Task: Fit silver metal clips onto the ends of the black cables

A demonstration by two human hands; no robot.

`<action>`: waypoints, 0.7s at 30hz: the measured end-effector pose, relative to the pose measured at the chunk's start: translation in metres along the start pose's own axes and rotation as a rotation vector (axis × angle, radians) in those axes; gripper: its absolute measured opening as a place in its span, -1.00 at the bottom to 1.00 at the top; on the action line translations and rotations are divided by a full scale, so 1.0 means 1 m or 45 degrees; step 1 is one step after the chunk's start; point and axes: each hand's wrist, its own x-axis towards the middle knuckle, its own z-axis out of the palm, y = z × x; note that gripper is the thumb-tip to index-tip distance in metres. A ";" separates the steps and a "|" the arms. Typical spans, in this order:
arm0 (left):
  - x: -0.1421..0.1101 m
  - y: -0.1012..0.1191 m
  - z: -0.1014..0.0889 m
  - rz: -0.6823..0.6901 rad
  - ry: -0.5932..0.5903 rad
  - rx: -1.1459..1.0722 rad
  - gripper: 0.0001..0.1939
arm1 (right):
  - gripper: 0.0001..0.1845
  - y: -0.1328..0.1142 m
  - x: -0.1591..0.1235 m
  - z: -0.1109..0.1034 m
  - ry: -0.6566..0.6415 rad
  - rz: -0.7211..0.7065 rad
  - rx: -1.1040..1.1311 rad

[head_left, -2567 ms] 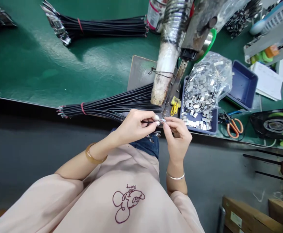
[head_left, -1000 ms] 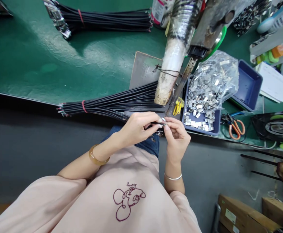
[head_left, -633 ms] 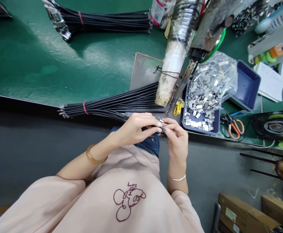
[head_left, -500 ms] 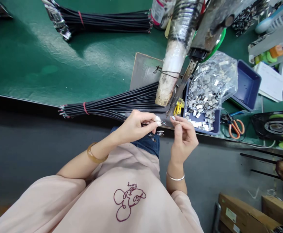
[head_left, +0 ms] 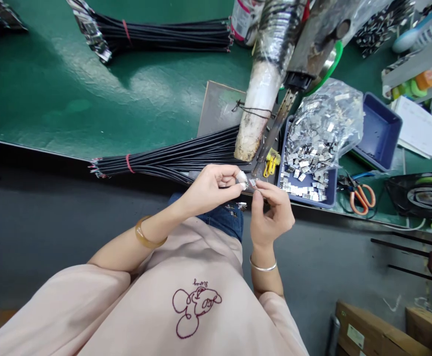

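My left hand (head_left: pixel 214 188) is closed in a pinch on the end of a black cable, with a white wrap on a fingertip; most of the cable end is hidden by the fingers. Facing it, my right hand (head_left: pixel 273 210) pinches a small silver metal connector (head_left: pixel 252 182) between thumb and forefinger. The connector is very close to the left fingertips; whether it touches the wires I cannot tell. Behind the left hand lies a bundle of black cables (head_left: pixel 164 160), tied with a red band, its stripped ends at the left.
A white wrapped tube (head_left: pixel 253 113) and a narrow metal arm (head_left: pixel 275 131) hang just above my hands. On the right are a blue tray (head_left: pixel 327 201) of metal connectors, yellow clippers (head_left: pixel 270 165) and orange-handled pliers (head_left: pixel 362 198). Another cable bundle (head_left: pixel 175 35) lies farther back.
My right hand has moved left with the connector, bringing it closer to the left fingertips. My left hand has stayed nearly in place.
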 end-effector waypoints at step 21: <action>0.001 -0.001 0.009 0.021 0.193 0.064 -0.85 | -0.82 0.009 -0.004 0.000 -0.042 -0.327 -0.206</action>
